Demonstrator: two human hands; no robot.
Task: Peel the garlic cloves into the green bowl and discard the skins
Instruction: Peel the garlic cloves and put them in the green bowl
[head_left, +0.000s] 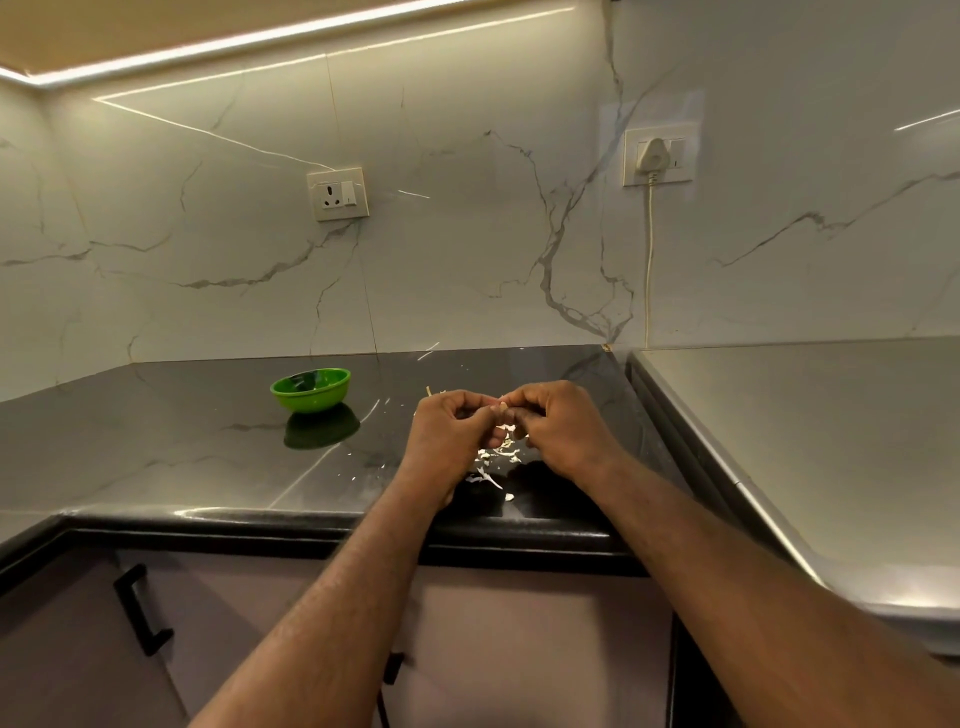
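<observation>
A clove is being held above the dark counter, pinched between both hands; only a pale sliver of it is being shown between the fingertips. The left hand is being kept curled, thumb and fingers closed on the clove from the left. The right hand is likewise being kept curled, its fingertips gripping the clove from the right, so that the two hands are touching. Loose skins are being left scattered on the counter just below the hands. The green bowl is being kept upright on the counter, well to the left of the hands. A plug is being held in a wall socket on the right.
</observation>
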